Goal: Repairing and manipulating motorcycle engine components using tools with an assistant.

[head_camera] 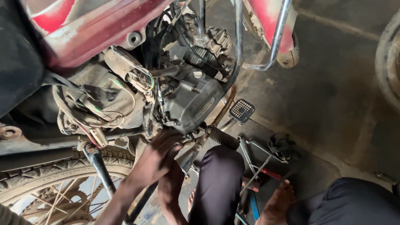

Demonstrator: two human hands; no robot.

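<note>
Grey cast-metal engine case (192,98) of a red motorcycle, at the centre of the head view, seen from above; both hands work at its lower edge, toward 7 o'clock. The left hand (156,156) lies with fingers curled under the case by the black ribbed rubber footpeg (223,137); whether it grips a part or a tool cannot be told. The right hand (171,183) sits just below it, fingers hidden behind the left, its hold likewise unclear. Judged good practice here: keep the wrists clear of the loose bundle of coloured wires (100,110) at 9 o'clock and of the square perforated brake pedal (242,110) at 3 o'clock, and work by feel with steady pressure. Spoked rear wheel with treaded tyre (54,183) at 8 o'clock. Stained grey concrete floor (329,87) at 2 o'clock; a dark rag (281,146) and bare foot (277,204) rest on it
</note>
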